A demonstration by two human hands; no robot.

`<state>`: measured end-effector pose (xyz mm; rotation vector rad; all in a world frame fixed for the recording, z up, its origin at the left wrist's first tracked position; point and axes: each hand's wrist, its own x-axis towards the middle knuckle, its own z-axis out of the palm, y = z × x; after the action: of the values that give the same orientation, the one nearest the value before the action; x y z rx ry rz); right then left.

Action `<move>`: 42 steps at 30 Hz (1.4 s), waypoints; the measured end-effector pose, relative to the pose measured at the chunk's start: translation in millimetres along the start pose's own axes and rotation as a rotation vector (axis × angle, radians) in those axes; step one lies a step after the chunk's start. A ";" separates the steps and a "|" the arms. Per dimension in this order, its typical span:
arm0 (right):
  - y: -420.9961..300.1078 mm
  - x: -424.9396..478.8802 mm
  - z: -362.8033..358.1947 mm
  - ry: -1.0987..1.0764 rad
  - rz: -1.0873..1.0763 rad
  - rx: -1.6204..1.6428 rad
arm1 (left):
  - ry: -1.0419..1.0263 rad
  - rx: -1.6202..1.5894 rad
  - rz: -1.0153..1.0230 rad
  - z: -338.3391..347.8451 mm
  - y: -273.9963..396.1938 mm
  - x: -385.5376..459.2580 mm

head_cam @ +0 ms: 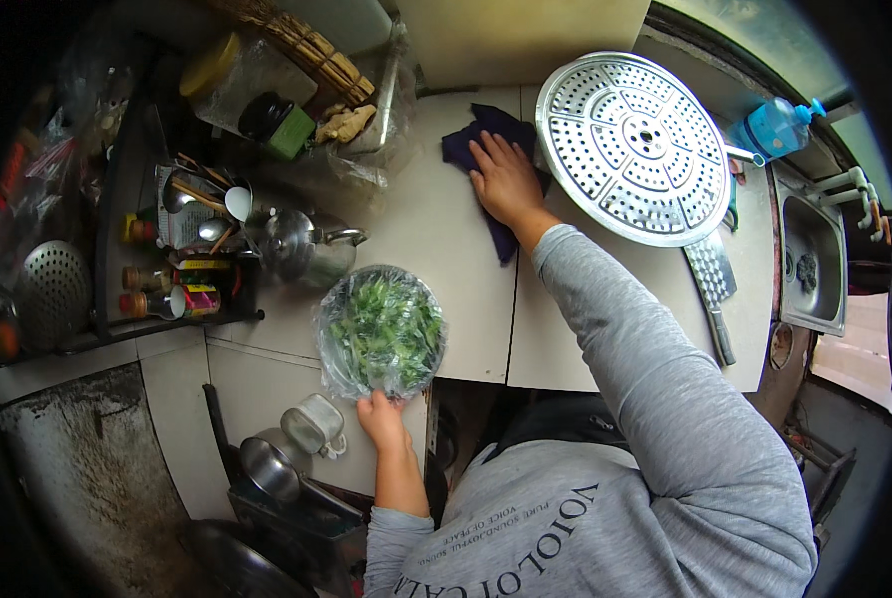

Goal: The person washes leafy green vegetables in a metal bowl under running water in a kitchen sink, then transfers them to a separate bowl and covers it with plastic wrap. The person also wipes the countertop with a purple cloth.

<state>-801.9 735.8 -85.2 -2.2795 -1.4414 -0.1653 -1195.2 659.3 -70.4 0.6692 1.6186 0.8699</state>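
Observation:
My right hand (pixel 504 179) lies with spread fingers on a dark purple cloth (pixel 457 146), pressing it to the light countertop (pixel 472 299). My left hand (pixel 382 418) grips the near rim of a round dish of chopped green vegetables (pixel 382 321), which is covered with clear plastic wrap. Right of the cloth, a large perforated metal steamer tray (pixel 633 149) partly covers a cleaver with a dimpled blade (pixel 709 273). A lidded metal kettle (pixel 289 243) stands just beyond the dish on the left.
A rack with spice bottles (pixel 147 304) and utensils stands at the left. Ginger (pixel 346 123) and a green box (pixel 291 133) sit farther back. A glass jar (pixel 313 424) and a metal saucepan (pixel 270 467) are at lower left. A blue bottle (pixel 771 131) and a sink (pixel 812 261) are at the right.

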 end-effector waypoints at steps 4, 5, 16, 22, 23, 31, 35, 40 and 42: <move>-14.1 -13.7 0.1 -0.078 -0.161 0.045 | 0.034 -0.035 -0.005 -14.6 -11.6 4.1; -18.0 -19.9 -0.4 -0.091 -0.196 0.067 | 0.038 -0.039 -0.012 -16.4 -13.8 4.3; -71.9 -143.4 -42.9 -0.226 -0.413 0.308 | 0.002 -0.237 -0.062 -5.5 -8.9 -18.2; -59.8 -217.2 -81.7 -0.340 -0.442 0.323 | 0.073 -0.241 -0.331 18.5 -6.2 -49.3; -57.0 -227.5 -87.2 -0.338 -0.433 0.343 | 0.043 -0.184 -0.312 22.4 -6.9 -54.5; -4.1 -283.8 -127.8 -0.209 -0.127 0.223 | -0.590 0.138 -0.208 110.8 -9.7 -136.3; 38.0 -311.7 -158.3 -0.154 0.096 0.124 | -0.909 0.406 -0.064 164.1 -27.4 -181.5; 78.1 -338.8 -180.0 -0.101 0.257 0.036 | -1.297 0.619 0.145 213.9 -44.4 -254.6; 91.3 -344.8 -186.9 -0.090 0.288 0.021 | -1.367 0.613 0.099 225.1 -58.5 -273.9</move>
<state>-852.6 337.3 -56.7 -2.4722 -1.1324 0.0403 -915.4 449.1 10.9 1.3675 0.5371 -0.1595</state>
